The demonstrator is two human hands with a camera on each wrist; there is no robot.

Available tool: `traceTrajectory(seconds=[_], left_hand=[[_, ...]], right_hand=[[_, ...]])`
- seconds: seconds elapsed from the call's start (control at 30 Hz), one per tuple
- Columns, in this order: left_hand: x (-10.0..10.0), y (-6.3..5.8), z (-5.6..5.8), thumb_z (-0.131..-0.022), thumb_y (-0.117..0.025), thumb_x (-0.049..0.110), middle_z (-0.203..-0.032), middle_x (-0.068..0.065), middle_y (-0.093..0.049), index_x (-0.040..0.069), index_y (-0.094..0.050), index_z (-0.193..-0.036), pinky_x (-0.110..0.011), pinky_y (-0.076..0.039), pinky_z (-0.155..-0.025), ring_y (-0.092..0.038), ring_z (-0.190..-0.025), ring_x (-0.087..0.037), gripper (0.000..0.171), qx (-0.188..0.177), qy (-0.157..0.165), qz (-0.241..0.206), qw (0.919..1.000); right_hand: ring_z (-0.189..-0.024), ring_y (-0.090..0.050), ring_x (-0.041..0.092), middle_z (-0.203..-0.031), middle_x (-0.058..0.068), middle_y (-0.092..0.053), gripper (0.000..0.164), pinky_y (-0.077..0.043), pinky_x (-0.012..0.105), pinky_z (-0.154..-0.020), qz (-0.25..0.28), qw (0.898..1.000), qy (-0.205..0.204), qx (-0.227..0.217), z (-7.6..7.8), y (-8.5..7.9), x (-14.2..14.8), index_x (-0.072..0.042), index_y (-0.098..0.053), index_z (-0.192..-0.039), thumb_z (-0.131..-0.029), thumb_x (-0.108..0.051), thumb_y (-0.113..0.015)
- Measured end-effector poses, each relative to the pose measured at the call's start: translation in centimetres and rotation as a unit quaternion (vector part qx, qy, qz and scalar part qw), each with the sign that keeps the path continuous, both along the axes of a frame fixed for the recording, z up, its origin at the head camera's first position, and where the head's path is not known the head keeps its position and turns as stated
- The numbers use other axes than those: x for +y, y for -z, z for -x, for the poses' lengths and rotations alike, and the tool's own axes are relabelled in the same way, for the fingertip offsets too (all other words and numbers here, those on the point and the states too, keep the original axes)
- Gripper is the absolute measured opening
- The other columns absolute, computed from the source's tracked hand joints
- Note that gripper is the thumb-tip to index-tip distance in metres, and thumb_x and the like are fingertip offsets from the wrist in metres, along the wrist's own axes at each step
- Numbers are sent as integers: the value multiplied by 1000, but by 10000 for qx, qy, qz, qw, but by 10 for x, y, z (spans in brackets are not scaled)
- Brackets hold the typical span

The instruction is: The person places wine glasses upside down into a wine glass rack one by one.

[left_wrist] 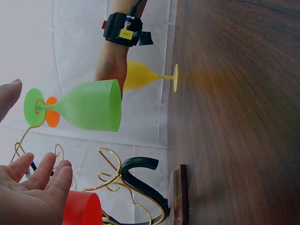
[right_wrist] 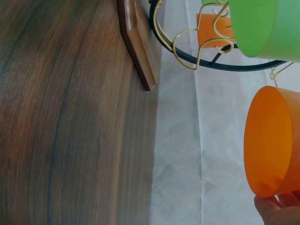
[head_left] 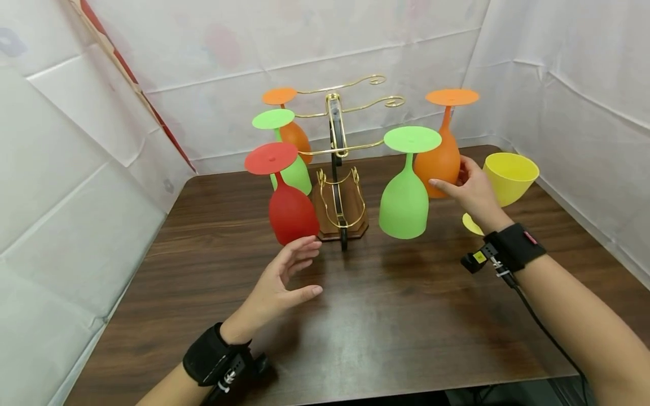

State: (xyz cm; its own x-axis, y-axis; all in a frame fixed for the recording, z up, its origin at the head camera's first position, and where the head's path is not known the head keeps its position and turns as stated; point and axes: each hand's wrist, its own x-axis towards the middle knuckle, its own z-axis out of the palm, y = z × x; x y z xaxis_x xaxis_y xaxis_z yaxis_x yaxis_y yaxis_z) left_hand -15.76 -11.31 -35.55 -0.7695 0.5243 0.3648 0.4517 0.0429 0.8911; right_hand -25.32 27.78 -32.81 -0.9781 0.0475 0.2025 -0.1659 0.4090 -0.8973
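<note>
An orange wine goblet (head_left: 440,160) is upside down at the right of the rack, its foot on top. My right hand (head_left: 474,189) holds it by the lower bowl, thumb in front; in the right wrist view, fingertips (right_wrist: 269,206) show at its rim. Just left of it a green goblet (head_left: 406,203) hangs upside down from a gold arm of the rack (head_left: 337,121). My left hand (head_left: 279,282) has its fingers extended and thumb apart, with nothing in it. Its fingertips are right at the rim of a hanging red goblet (head_left: 291,211).
On the rack's left side hang another green goblet (head_left: 294,177) and another orange goblet (head_left: 294,135). Two curled gold arms reach right at the back. A yellow goblet (head_left: 508,175) stands upright beyond my right wrist. The rack's wooden base (head_left: 355,225) sits on the dark table (head_left: 203,270).
</note>
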Motion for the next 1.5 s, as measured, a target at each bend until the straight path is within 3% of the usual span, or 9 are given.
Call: traceTrajectory(seconds=[0.2,0.43,0.7,0.97,1.27,1.37,1.5], left_hand=[[0,2,-1,-80,-72,-2,-137,-7,-46,6,-37,-140,-32,-40,-103,-47,-123,-21,71,-11,-47,1,10000],[0,3,-2,-80,-73,0,-137,-8,-46,10,-38,-140,-31,-40,-103,-47,-123,-21,70,-56,-103,-13,9999],[-1,1,-2,-80,-73,1,-138,-7,-46,8,-37,-141,-35,-40,-104,-46,-124,-21,71,-83,-125,-8,9999],[-3,0,-3,-80,-73,1,-138,-9,-46,4,-35,-140,-36,-40,-104,-46,-124,-20,71,-49,-170,-42,9998],[-6,4,-4,-81,-73,2,-137,-11,-47,0,-34,-140,-35,-41,-103,-48,-123,-18,70,57,-241,-21,9997],[-6,4,-5,-81,-73,3,-137,-11,-47,0,-34,-140,-33,-41,-103,-48,-123,-19,71,59,-257,-22,9997],[-7,3,-5,-80,-74,3,-136,-10,-47,1,-35,-140,-30,-41,-103,-48,-123,-20,71,33,-297,-26,9996]], right_hand=[[-118,-47,22,-137,12,-42,78,-46,18,-86,168,9996,-211,76,15,-1,-14,-10,-26,-146,-86,-35,-68],[-119,-44,22,-137,12,-40,75,-41,35,-97,422,9975,-569,81,34,-4,-27,-12,-27,-146,-87,-34,-67],[-117,-47,19,-134,10,-44,67,-46,23,-89,770,9925,-908,264,48,-1,-40,-13,-34,-143,-86,-23,-69],[-116,-47,19,-134,11,-45,66,-40,39,-97,679,9888,-1322,169,56,-1,-48,-13,-34,-143,-87,-24,-68],[-100,-53,21,-114,8,-53,48,-47,32,-83,729,9812,-1779,165,57,0,-56,-8,-44,-130,-90,-20,-66],[-102,-51,21,-115,8,-51,47,-46,32,-84,804,9782,-1902,199,56,3,-55,-7,-42,-132,-91,-16,-63],[-104,-50,18,-119,7,-48,51,-45,33,-87,709,9816,-1763,161,59,6,-54,-8,-39,-135,-91,-17,-63]])
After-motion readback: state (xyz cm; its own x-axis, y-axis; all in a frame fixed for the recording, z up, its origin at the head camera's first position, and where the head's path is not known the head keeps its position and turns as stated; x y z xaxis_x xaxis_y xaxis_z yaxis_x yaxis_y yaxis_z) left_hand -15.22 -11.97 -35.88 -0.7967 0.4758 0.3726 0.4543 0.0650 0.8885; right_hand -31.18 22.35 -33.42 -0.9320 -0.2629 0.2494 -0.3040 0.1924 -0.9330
